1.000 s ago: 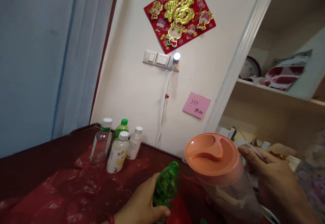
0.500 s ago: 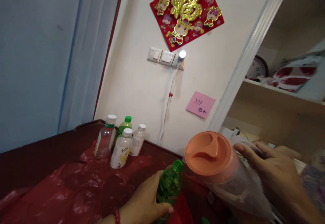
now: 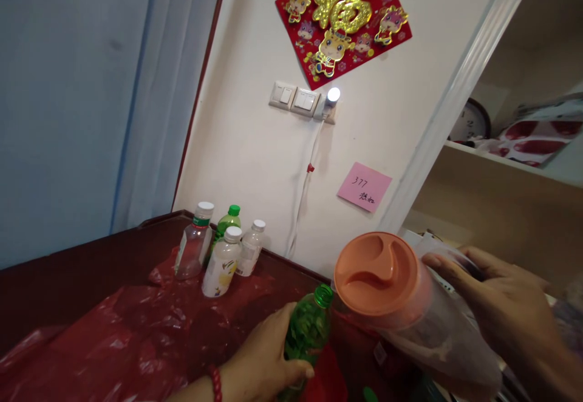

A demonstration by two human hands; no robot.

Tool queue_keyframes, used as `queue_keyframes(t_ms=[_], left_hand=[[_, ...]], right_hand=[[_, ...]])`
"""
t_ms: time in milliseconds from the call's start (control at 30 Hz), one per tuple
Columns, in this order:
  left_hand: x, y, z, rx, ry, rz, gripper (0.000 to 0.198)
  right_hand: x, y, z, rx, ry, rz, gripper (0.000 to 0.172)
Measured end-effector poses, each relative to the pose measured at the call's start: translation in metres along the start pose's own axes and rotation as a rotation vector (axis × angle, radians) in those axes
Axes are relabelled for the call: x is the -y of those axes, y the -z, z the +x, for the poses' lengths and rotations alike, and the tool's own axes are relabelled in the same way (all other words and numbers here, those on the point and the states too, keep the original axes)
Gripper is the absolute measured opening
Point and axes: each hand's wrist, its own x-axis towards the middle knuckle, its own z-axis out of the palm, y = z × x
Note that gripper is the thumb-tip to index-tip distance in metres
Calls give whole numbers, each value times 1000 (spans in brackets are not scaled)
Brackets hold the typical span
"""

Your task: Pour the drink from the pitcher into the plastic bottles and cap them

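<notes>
My left hand (image 3: 262, 356), with a red bead bracelet at the wrist, is wrapped round a green plastic bottle (image 3: 310, 326). The bottle is uncapped and leans slightly to the right. My right hand (image 3: 505, 311) grips the handle of a translucent pitcher (image 3: 446, 347) with an orange lid (image 3: 378, 274). The pitcher is tilted to the left, its lid close beside the bottle's mouth. No stream of liquid is visible between them. A green cap (image 3: 369, 395) lies on the table below the pitcher.
Several capped bottles, among them a white-labelled one (image 3: 223, 265), stand at the table's back left. A red plastic bag (image 3: 113, 341) is spread over the dark table (image 3: 59, 268). A white cable (image 3: 303, 198) hangs down the wall. Shelves (image 3: 514, 183) stand at the right.
The view has shifted slightly, so the whole scene sits a little further right. Both hands keep their grips, and the bottle and pitcher stay about the same distance apart.
</notes>
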Motion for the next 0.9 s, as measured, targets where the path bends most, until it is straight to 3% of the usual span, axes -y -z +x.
queue_keyframes(t_ms=[433,900], left_hand=[[6,0,0,-9,-18,26,56],[5,1,-1,-14,-9,21,62]], right_hand=[[21,2,0,15,-27,-49,53],[24,6,-2,35,-43,-83,59]])
